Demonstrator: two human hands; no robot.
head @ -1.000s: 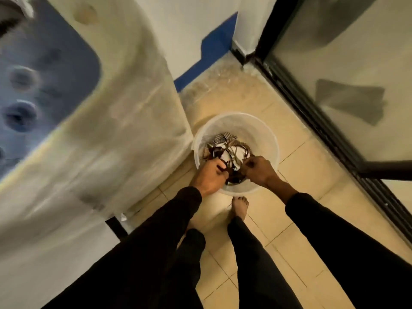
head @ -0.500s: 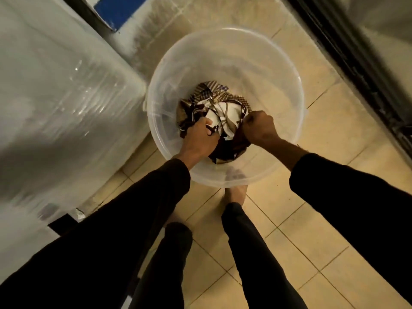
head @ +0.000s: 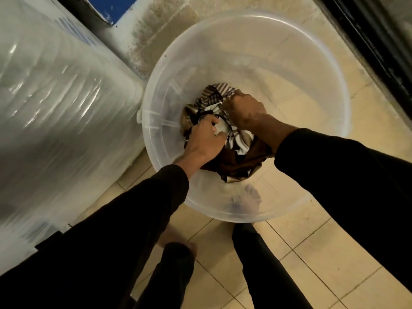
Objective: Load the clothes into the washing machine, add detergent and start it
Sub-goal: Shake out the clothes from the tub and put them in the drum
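Observation:
A clear plastic bucket (head: 289, 52) stands on the tiled floor in front of my feet. At its bottom lies a bundle of clothes (head: 236, 161), brown, white and striped. My left hand (head: 205, 139) is closed on the left side of the bundle. My right hand (head: 247, 110) grips its upper right part, by the striped cloth. Both arms wear black sleeves. The washing machine (head: 55, 108), white and wrapped in shiny plastic film, stands at the left, right beside the bucket.
A dark sliding-door frame (head: 367, 41) runs along the right edge. Behind the bucket is a stained wall base with a blue panel (head: 111, 5). My bare feet (head: 176, 239) and black trouser legs stand on beige tiles just below the bucket.
The view has dropped closer to the bucket, which now fills the frame. Both hands stay clenched on the clothes; the right hand has shifted up to the striped cloth.

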